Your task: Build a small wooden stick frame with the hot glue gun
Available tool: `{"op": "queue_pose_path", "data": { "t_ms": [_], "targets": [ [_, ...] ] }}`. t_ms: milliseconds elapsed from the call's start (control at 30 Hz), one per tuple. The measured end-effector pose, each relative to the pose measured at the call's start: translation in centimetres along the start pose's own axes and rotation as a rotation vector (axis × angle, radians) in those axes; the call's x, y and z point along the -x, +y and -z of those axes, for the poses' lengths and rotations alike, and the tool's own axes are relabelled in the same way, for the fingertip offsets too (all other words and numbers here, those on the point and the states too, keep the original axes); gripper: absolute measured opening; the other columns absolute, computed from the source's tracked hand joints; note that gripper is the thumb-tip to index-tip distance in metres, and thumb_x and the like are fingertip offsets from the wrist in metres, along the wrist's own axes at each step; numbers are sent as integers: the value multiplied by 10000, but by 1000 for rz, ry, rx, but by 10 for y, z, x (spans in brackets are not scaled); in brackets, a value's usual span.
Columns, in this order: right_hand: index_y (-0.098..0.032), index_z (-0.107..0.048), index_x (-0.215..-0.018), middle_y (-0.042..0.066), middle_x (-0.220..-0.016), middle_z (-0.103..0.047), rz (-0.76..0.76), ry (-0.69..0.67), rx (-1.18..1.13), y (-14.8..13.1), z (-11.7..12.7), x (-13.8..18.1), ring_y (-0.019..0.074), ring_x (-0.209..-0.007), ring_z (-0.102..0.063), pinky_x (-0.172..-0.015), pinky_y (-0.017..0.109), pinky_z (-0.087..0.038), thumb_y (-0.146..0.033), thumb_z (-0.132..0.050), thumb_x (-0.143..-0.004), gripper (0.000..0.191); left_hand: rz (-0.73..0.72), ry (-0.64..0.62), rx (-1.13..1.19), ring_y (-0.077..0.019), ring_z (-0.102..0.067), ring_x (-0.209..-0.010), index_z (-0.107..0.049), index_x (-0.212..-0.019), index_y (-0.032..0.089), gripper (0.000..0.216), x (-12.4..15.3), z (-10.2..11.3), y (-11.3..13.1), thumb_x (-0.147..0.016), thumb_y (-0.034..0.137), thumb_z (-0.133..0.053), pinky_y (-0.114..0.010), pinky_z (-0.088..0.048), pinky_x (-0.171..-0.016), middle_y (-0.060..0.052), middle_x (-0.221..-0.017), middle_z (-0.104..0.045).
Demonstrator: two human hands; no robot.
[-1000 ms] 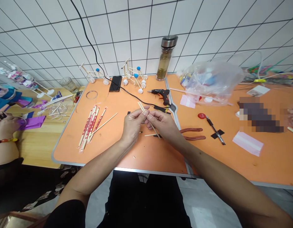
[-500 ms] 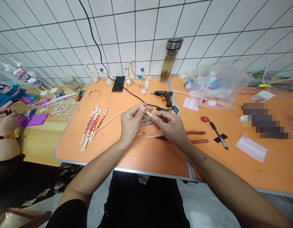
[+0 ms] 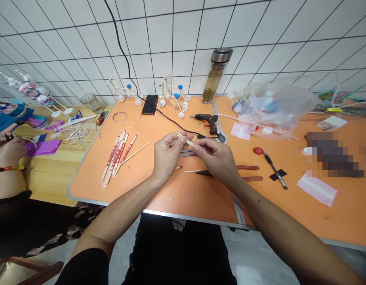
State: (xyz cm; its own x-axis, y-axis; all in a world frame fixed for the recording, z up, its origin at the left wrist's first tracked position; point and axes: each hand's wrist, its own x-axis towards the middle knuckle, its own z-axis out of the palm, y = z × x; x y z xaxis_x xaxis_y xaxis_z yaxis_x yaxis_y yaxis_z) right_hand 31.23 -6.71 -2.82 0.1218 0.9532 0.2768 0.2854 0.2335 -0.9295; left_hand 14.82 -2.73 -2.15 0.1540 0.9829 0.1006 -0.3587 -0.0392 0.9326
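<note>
My left hand (image 3: 168,156) and my right hand (image 3: 217,156) meet over the middle of the orange table. Thumb and fingers of each are closed on short wooden stick pieces (image 3: 187,141), which look like cut chopsticks lying side by side. Under and behind my hands is a small metal cutting tool (image 3: 186,153), partly hidden. Long-nosed pliers with red-brown handles (image 3: 248,168) lie beneath my right hand, their jaws near a short stick (image 3: 191,171). To the left are several chopsticks in red-and-white wrappers (image 3: 119,152) and a bare chopstick (image 3: 138,153).
A black glue gun (image 3: 209,120) with a cord lies behind my hands. Toward the wall stand stick models with blue balls (image 3: 177,95), a phone (image 3: 149,105) and a glass bottle (image 3: 214,79). A plastic bag (image 3: 272,111) and pen (image 3: 275,170) are right; another person's hand (image 3: 12,152) is left.
The view has shifted slightly, so the table's things appear a little further right. My hands stay together on the stick pieces, which have tilted only a little.
</note>
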Motion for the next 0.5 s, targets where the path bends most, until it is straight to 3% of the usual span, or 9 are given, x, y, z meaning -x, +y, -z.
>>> {"op": "queue_pose_path", "data": {
  "t_ms": [333, 500],
  "targets": [
    [-241, -842, -1057, 41, -932, -822, 1, 16, -56, 0, -2, 3, 201, -784, -731, -733, 347, -606, -441, -776, -986, 223, -27, 2, 8, -278, -857, -1055, -856, -1008, 192, 358, 2, -2, -4, -866, 508, -944, -393, -643, -968, -115, -1055, -888],
    [-238, -843, -996, 43, -896, -821, 36, 48, -41, -3, -4, 4, 210, -786, -746, -733, 355, -628, -405, -774, -975, 182, -33, 7, 14, -280, -858, -1064, -857, -1082, 192, 375, 4, -5, -5, -878, 495, -940, -399, -660, -960, -114, -1067, -890]
  ]
}}
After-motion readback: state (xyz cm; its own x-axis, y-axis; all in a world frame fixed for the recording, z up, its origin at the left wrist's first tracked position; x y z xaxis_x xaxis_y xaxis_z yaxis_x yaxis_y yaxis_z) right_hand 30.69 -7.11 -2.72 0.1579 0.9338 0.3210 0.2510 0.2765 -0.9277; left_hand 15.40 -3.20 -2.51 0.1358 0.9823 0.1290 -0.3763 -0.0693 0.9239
